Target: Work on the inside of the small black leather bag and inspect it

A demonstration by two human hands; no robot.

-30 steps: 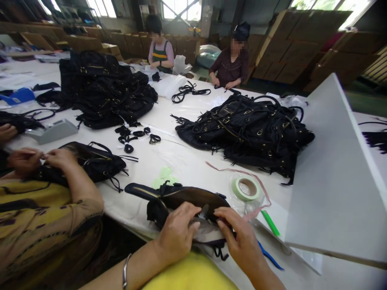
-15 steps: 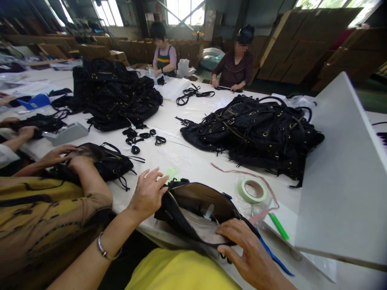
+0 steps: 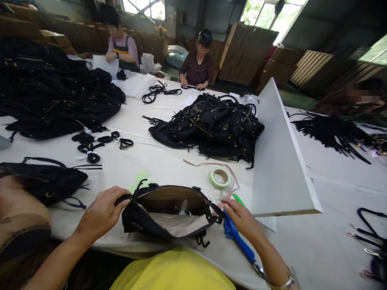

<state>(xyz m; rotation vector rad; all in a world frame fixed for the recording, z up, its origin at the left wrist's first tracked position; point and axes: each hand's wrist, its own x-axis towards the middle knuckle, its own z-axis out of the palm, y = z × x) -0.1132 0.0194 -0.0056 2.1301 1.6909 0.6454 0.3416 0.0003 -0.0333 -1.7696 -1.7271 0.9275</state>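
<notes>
Presently a black bag (image 3: 169, 213) is held open at the near edge of the tabletop (image 3: 169, 157), its mouth spread wide so that the tan lining and a small pale tag inside are exposed. The left hand (image 3: 101, 213) is closed on the bag's left rim, thumb and fingers pinching it; the right hand (image 3: 242, 217) is curled on the right end of the rim, beside a blue tool (image 3: 238, 237) and a green pen (image 3: 238, 199). The step is judged to be the opening of the bag for inspection; a steady spread of the mouth would be called for next. Beyond the bag a tape roll (image 3: 220, 177) lies near, and a white board (image 3: 278, 161) leans to the bag's right, narrowing the room there. Bare tabletop is left just beyond the bag, before a heap of bags (image 3: 208, 125).
</notes>
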